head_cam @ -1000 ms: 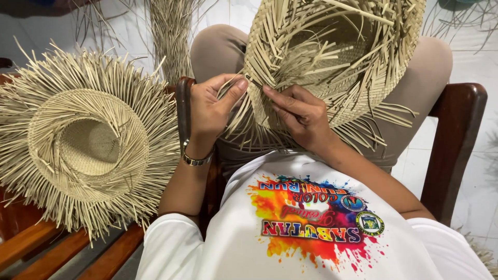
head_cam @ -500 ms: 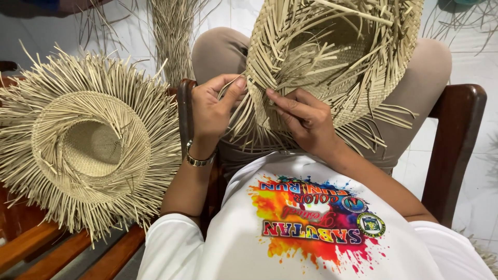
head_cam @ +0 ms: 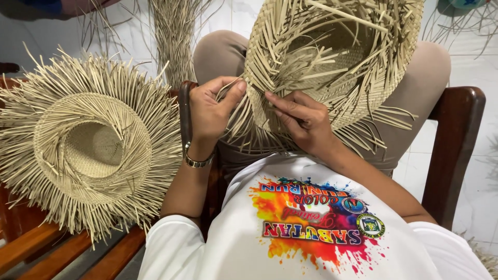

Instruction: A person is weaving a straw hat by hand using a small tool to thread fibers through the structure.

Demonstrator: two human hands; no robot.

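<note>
Both hands, left hand (head_cam: 210,111) and right hand (head_cam: 303,119), pinched brim strands of unfinished straw hat (head_cam: 332,57); crown woven, brim edge loose. Second hat (head_cam: 88,145) alongside, equally unfinished.

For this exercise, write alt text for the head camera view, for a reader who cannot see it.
Both hands, left hand and right hand, pinch loose strands at the rim of an unfinished straw hat on the person's lap. A second unfinished straw hat lies on a wooden bench.

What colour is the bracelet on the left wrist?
The thin metal bracelet looks gold with silver tones; the head view shows it, just below the left hand.
</note>
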